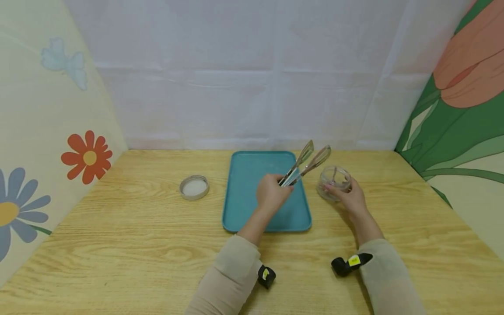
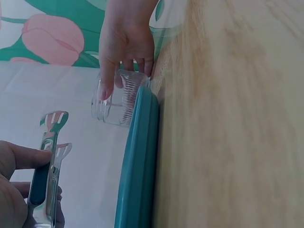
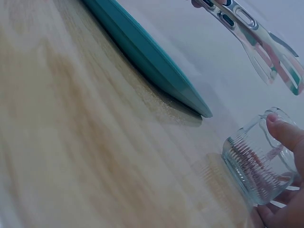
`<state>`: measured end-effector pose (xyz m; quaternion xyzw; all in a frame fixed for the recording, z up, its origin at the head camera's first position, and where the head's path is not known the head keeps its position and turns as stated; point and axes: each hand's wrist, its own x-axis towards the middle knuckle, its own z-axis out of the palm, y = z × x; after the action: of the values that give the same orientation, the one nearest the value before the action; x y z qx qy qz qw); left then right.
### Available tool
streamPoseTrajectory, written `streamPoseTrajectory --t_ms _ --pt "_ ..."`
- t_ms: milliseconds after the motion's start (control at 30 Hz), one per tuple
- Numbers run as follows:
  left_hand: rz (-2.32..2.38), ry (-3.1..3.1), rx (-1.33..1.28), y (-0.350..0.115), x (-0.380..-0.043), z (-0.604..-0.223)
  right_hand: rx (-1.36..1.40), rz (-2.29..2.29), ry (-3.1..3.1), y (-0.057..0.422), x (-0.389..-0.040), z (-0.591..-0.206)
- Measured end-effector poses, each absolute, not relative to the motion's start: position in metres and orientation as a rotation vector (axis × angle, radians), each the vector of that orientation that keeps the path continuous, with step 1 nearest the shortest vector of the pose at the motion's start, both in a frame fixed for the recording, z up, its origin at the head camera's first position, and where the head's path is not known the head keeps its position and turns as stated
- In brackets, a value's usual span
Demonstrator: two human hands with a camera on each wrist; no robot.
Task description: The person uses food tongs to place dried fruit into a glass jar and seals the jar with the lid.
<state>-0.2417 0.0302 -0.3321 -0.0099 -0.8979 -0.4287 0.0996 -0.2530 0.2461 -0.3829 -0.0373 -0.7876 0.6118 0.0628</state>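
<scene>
My left hand (image 1: 271,192) grips metal tongs (image 2: 40,185) by the handle, over the right part of a blue tray (image 1: 250,179). The slotted tips of the tongs point up and to the right, slightly apart and with nothing between them. To the right of the tray, a clear ribbed glass jar (image 3: 251,156) sits upright at table level, its mouth uncovered. My right hand (image 1: 351,197) holds the jar from its right side, thumb on the near rim and fingers around the far side. Whether anything lies inside the jar, I cannot tell.
A round lid (image 1: 194,187) with a grey rim lies on the wooden table (image 1: 157,245), left of the tray. A white sheet (image 1: 236,78) hangs behind the table. Flower-painted panels stand at both sides.
</scene>
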Motion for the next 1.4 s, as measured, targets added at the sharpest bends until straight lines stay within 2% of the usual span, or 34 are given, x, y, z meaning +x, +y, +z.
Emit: streamPoseTrajectory --t_ms 633,1400 --pt "-1.434 -2.459 0.127 -0.013 -0.251 -0.331 -0.149 1.848 -2.393 0.246 -0.254 -0.386" --pt "-1.345 -2.443 0.273 -0.095 -0.252 -0.327 -0.146 1.848 -2.392 0.246 -0.254 -0.386"
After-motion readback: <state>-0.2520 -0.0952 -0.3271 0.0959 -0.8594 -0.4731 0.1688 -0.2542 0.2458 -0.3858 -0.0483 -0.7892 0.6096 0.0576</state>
